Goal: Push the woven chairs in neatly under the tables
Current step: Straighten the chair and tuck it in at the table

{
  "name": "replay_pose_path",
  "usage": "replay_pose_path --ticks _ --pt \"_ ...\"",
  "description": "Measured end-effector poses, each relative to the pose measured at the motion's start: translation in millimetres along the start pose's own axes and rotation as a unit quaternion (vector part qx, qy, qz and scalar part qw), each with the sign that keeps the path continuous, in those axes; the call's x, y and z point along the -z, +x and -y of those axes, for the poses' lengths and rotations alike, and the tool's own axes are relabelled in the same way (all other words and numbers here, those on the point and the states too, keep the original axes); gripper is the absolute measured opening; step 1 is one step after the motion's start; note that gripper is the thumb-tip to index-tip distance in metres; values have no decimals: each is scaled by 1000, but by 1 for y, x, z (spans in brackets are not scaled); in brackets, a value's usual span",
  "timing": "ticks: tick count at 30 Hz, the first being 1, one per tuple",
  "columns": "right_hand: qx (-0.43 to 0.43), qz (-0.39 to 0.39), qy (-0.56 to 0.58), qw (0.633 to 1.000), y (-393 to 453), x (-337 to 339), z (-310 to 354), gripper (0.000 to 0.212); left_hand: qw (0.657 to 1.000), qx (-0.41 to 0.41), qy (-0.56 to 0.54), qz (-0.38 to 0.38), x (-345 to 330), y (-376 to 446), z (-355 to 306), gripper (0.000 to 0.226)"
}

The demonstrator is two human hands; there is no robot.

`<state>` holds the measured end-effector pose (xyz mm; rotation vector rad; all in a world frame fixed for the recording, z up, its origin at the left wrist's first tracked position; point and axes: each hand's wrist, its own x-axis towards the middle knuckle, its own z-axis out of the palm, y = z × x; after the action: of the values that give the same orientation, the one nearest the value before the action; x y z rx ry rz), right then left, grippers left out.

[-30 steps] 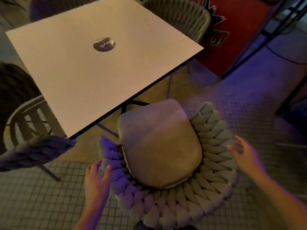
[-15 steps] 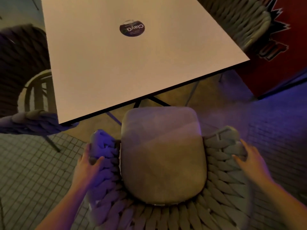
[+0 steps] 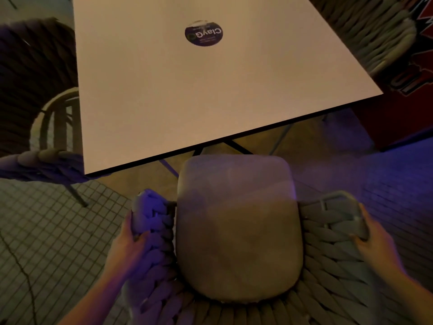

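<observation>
Chair gripped at both arms, ready to be pushed under the bench.

The bench [image 3: 210, 95] sits skewed, its near edge running up to the right; the chair [image 3: 236, 231] stands on the tiled floor [image 3: 54, 242] at that edge, seat pointing squarely toward it, front barely under. The left hand [image 3: 131, 238] and right hand [image 3: 372, 240] are each closed on a woven armrest. Next, probably, a straight forward push.

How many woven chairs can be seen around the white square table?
3. One grey woven chair with a beige seat cushion in front, held by both hands; one woven chair at the table's left side; one at its far right. Others may be hidden.
</observation>
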<state>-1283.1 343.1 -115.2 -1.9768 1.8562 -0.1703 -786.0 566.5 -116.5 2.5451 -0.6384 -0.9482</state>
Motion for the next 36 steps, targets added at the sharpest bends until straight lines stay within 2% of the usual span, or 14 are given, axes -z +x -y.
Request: replay_pose_path --ticks 12,23,29,36 --pt "64 33 -18 997 80 24 -16 95 994 58 -92 -30 -54 -57 3 79" --pt "91 50 -18 994 99 34 -21 96 992 85 -83 -49 -66 -61 -4 81" --pt "90 56 -30 994 109 34 -19 96 995 59 -62 -56 -67 -63 -10 79" --pt "46 51 -37 997 101 27 -11 88 994 30 -65 -78 -53 -38 -28 75"
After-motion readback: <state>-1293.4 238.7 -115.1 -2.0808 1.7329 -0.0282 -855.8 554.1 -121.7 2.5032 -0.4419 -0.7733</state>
